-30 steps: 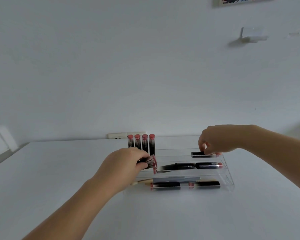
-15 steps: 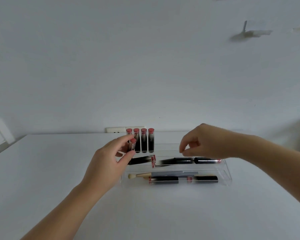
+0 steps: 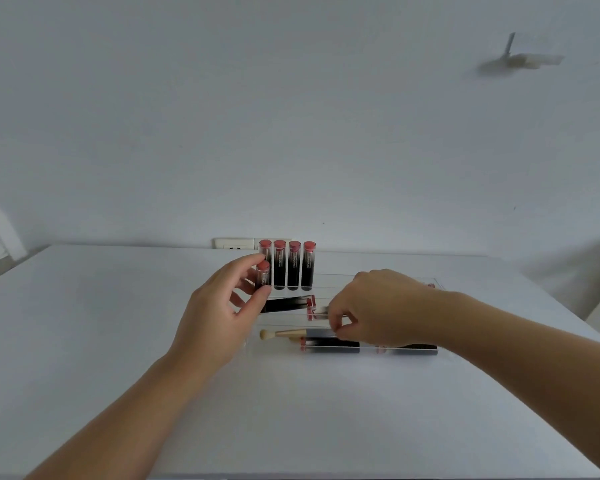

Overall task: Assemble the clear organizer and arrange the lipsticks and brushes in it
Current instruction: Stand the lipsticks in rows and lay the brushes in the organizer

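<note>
Two bare forearms reach in from the near edge over a white table [image 3: 118, 323]. Clear organizer [image 3: 444, 355] lies flat on the table, centre-right, long side toward the viewer. Nearest row of the organizer: two black lipsticks lying end to end, one [image 3: 329, 345] left with its red end pointing left, one [image 3: 411, 348] right, partly behind the right wrist. Just behind them a brush [image 3: 281, 334] lies on its side, pale bristles to the left, handle running right under the right hand. Right hand [image 3: 378, 306] hovers palm down over the middle of the organizer, thumb and forefinger pressed together at a thin dark item; cannot tell what it is or whether it is truly gripped. Middle row: another black lipstick [image 3: 286, 304] lies flat, red end to the right, its left end behind the left thumb. Left hand [image 3: 222, 313] is at the organizer's left end, thumb and fingers pinching an upright lipstick [image 3: 263, 276], red cap up. Directly behind it four lipsticks [image 3: 287, 266] stand upright in a row, touching side by side, red caps up, at the far left of the organizer. Behind them a wall socket [image 3: 234, 243] sits at the table's back edge, on a plain white wall [image 3: 291, 116]
</note>
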### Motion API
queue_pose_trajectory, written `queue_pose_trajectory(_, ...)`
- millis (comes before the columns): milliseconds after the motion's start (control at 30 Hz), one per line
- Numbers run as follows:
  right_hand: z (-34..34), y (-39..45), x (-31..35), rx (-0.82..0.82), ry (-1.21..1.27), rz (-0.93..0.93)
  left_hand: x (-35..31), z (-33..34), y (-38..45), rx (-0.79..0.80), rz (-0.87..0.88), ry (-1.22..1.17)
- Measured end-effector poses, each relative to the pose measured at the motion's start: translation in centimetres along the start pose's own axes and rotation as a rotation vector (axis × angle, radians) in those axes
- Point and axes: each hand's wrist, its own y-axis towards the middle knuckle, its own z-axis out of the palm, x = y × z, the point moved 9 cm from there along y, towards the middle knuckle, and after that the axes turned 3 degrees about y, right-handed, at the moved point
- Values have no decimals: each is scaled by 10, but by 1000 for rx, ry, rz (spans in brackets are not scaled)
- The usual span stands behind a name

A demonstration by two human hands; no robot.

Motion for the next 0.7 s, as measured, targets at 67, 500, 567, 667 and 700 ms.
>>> queue_pose_trajectory(67,0,-12,-17,24,-12,54,2,-1,-1,-10,-5,-12)
queue_pose_trajectory(500,11,-50,-61,67,-6,299,-1,5,2,-22,-10,-51)
queue_pose_trajectory(567,10,-51,-58,67,-21,309,-3,5,3,-24,-5,-53)
queue_pose_trajectory(667,11,-58,-60,106,-34,376,-3,5,4,-32,4,-44)
queue_pose_trajectory(700,12,-61,-62,123,-32,407,-3,6,4,-31,2,-42)
